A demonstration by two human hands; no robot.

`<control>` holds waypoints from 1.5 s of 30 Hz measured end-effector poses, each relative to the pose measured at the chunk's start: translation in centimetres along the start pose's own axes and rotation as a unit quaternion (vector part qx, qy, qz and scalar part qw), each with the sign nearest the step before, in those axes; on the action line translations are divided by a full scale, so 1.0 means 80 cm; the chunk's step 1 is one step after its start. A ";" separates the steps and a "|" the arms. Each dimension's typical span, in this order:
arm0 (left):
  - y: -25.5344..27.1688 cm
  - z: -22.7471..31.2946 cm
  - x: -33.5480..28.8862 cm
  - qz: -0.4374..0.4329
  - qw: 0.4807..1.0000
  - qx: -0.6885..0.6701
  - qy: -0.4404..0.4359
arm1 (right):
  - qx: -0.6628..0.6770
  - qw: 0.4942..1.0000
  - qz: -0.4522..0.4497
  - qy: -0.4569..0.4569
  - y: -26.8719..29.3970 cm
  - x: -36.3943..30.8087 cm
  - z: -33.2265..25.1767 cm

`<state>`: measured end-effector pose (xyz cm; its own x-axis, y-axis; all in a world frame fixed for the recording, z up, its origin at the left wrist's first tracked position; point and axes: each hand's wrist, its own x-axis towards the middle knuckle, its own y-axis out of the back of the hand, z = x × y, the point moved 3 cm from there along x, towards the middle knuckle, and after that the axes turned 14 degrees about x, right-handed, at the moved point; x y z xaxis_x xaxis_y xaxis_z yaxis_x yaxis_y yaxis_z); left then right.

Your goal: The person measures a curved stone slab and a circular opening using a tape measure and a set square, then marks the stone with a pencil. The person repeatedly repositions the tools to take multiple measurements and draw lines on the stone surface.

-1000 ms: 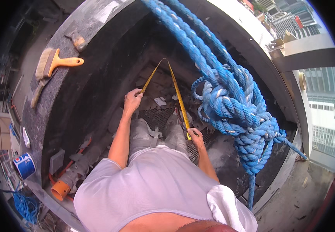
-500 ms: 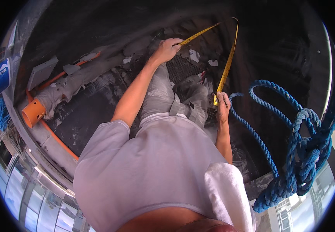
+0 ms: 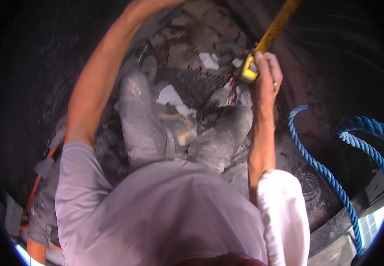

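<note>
My right hand, with a ring on one finger, grips a yellow and black tape measure. From its case the worn yellow blade runs up and out past the top edge of the picture. My left arm stretches far forward along the dark wall. Only a part of my left hand shows at the top edge; its fingers are out of sight, so what it holds cannot be seen. Beneath my hands are my dusty grey trouser legs with the knees bent.
A blue rope hangs at the right. Dark curved walls surround me. Paper scraps and rubble litter the floor around a black perforated mat. An orange pipe lies at lower left.
My left hand has reached forward, mostly out of the picture. My right hand has moved up with the tape measure. The view has shifted forward, and the bent blade loop no longer shows.
</note>
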<state>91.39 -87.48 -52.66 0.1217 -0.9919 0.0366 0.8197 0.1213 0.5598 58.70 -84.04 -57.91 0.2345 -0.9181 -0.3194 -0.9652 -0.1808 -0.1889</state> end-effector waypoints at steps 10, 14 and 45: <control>-0.102 0.178 0.013 -0.163 0.907 -0.364 -0.138 | 0.046 0.969 0.097 0.224 -0.019 -0.030 -0.070; -0.142 0.188 -0.025 -0.134 0.930 -0.320 -0.121 | 0.028 0.965 0.102 0.242 -0.001 -0.067 -0.058; 0.055 0.497 0.248 0.196 0.944 0.141 -0.224 | 0.186 0.903 0.108 0.371 0.088 -0.085 -0.138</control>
<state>75.14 -108.16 -16.56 0.0850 -0.7972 0.5978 0.5706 0.5308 0.6267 49.02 -82.95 -46.84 -0.2303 -0.9261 0.2990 -0.8413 0.0350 -0.5394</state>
